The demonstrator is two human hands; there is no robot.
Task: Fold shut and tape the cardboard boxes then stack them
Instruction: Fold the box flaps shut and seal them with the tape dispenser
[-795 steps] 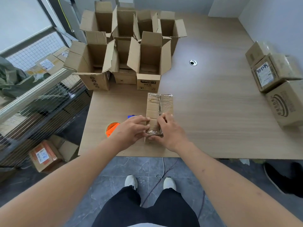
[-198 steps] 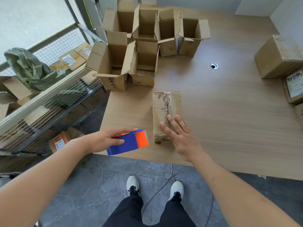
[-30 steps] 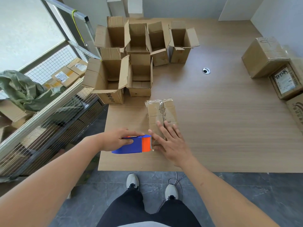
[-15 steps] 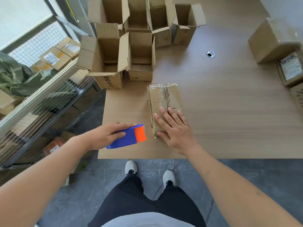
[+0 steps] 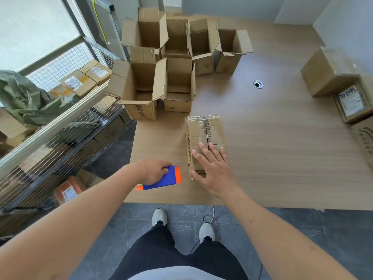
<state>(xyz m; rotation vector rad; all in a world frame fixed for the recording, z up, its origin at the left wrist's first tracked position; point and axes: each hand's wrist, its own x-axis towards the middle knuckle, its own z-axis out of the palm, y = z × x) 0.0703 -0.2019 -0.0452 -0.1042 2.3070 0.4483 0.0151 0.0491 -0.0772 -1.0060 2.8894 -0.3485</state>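
Head camera looks down on a closed brown cardboard box (image 5: 204, 138) lying near the front edge of the pale wooden table (image 5: 282, 150), clear shiny tape over its far end and along the ragged centre seam. The right hand (image 5: 214, 170) lies flat on the near end of this box, fingers straight and spread, thumb against the left side; the near end of the box is hidden under the palm. Just left of the box, the left hand (image 5: 154, 171) curls its fingers round a blue and orange tape dispenser (image 5: 163, 178), held low at the table's front; whether it touches the tabletop is unclear, and the roll itself is hidden.

Beyond the box, a cluster of open brown cardboard boxes (image 5: 175, 63) stands with flaps up at the far left of the table. At the right edge sit sealed taped cardboard boxes (image 5: 331, 71), the nearer ones cut off by the frame, their labels too blurred to read. A small round metal grommet (image 5: 258, 84) sits in the tabletop between the two groups. Left of the table, a wire mesh rack (image 5: 60, 138) holds more parcels and a crumpled green cloth (image 5: 26, 96).
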